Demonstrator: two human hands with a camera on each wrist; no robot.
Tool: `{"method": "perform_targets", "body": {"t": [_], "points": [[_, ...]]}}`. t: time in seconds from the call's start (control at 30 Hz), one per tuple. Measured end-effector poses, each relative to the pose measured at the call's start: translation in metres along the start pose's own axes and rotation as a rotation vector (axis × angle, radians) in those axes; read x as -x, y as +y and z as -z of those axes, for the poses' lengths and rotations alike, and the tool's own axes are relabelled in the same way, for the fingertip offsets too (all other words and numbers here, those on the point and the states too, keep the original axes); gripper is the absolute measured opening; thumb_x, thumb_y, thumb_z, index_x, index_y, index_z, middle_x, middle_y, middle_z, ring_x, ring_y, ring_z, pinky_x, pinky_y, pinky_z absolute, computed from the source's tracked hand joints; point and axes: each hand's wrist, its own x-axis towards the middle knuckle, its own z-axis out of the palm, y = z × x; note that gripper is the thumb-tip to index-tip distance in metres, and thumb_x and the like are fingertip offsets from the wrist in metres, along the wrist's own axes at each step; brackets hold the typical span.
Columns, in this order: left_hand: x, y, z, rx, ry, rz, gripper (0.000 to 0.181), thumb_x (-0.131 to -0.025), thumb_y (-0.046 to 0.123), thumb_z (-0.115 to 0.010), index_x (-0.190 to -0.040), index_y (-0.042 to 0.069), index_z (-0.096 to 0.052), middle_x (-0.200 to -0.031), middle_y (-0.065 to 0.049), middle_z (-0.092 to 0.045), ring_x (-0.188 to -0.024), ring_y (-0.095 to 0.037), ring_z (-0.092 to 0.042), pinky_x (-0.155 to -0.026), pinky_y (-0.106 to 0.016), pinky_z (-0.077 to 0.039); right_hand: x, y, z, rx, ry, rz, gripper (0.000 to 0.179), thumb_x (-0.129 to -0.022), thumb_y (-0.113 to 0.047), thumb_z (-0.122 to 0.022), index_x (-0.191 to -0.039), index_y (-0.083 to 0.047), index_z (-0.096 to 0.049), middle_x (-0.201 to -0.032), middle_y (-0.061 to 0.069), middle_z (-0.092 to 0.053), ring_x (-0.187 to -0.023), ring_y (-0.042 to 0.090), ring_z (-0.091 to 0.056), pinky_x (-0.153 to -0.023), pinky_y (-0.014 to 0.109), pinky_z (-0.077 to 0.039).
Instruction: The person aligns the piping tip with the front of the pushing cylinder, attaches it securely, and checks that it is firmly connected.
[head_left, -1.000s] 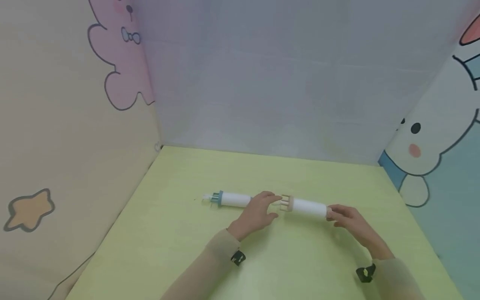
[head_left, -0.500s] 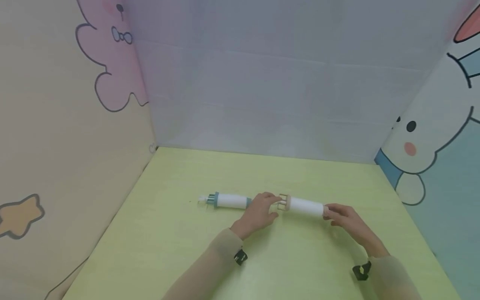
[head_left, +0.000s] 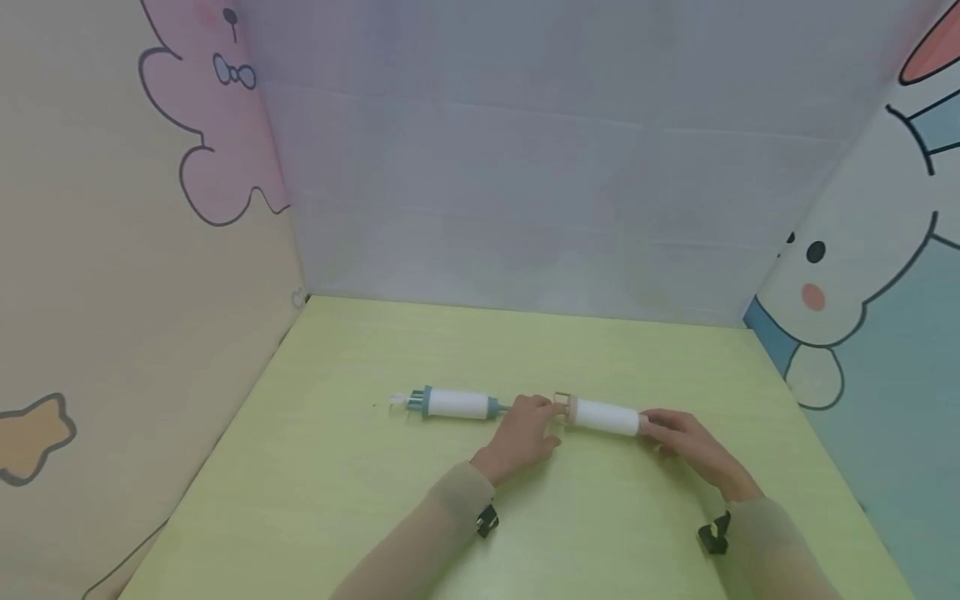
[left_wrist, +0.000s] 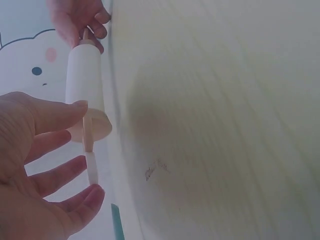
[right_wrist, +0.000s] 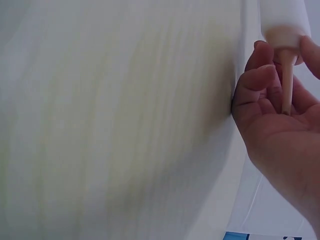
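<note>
A white tube with pinkish-beige ends (head_left: 606,417) lies across between my hands, with thin prongs at its left end and a thin beige stem at its right. At the pronged end, my left hand (head_left: 521,437) curls its thumb and fingers about a beige rod with a white tip (left_wrist: 92,167). My right hand (head_left: 693,448) grips the other end, thumb against the end cap, with the beige stem (right_wrist: 287,82) running into the palm. Left of my left hand rests a similar white tube with blue-green ends (head_left: 459,404), its right stem partly behind my fingers.
Beneath everything is a pale yellow-green table (head_left: 360,500). A plain greyish curtain (head_left: 480,183) stands behind it, with printed cartoon cloths on both sides. A thin dark cable (head_left: 123,562) runs down the lower left.
My left hand has moved a little right and closer round the pronged end, uncovering more of the blue-green tube's stem. My right hand keeps its grip. The head view has shifted slightly.
</note>
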Motion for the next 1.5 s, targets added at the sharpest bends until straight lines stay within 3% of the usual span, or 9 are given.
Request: {"method": "perform_targets", "body": {"t": [0.33,0.67,0.97,1.27,1.5], "points": [[0.002,-0.001,-0.002,-0.014,-0.006,0.010,0.048,-0.077,0.021,-0.078,-0.122,0.012,-0.064,-0.111,-0.005,-0.063,-0.099,-0.022,-0.054,-0.086,-0.029,-0.042,-0.007,-0.001,0.000,0.010,-0.021,-0.013,0.046,-0.097,-0.025,-0.058,-0.126,0.010,-0.053,-0.094,0.015,-0.059,-0.082,0.023,-0.052,-0.065,0.032,-0.045],[-0.001,-0.001,-0.005,-0.077,-0.005,0.026,0.044,-0.077,0.025,-0.078,-0.118,0.013,-0.066,-0.112,-0.003,-0.064,-0.103,-0.021,-0.053,-0.091,-0.031,-0.039,-0.014,-0.002,-0.004,0.048,0.026,-0.058,0.052,-0.096,-0.028,-0.058,-0.129,0.011,-0.050,-0.097,0.012,-0.060,-0.083,0.023,-0.052,-0.062,0.030,-0.046],[-0.001,-0.003,-0.010,-0.119,-0.035,0.040,0.045,-0.079,0.030,-0.077,-0.120,0.015,-0.067,-0.113,-0.001,-0.064,-0.104,-0.020,-0.053,-0.091,-0.029,-0.038,-0.012,0.001,-0.007,0.058,0.056,-0.044,0.054,-0.096,-0.029,-0.058,-0.131,0.012,-0.048,-0.097,0.013,-0.062,-0.081,0.022,-0.055,-0.061,0.029,-0.047],[0.000,-0.005,-0.014,-0.099,-0.023,0.042,0.044,-0.078,0.030,-0.078,-0.119,0.015,-0.067,-0.113,-0.001,-0.063,-0.103,-0.020,-0.053,-0.090,-0.029,-0.039,-0.011,0.003,-0.008,0.040,0.069,-0.037,0.052,-0.097,-0.026,-0.057,-0.132,0.011,-0.047,-0.095,0.014,-0.062,-0.080,0.023,-0.057,-0.060,0.029,-0.047],[0.001,-0.006,-0.013,-0.091,-0.004,0.030,0.045,-0.078,0.030,-0.078,-0.120,0.016,-0.067,-0.111,-0.002,-0.063,-0.102,-0.020,-0.053,-0.089,-0.029,-0.041,-0.009,0.004,-0.008,0.027,0.073,-0.037,0.054,-0.097,-0.027,-0.058,-0.134,0.010,-0.045,-0.104,0.016,-0.061,-0.082,0.023,-0.058,-0.062,0.030,-0.048]]}}
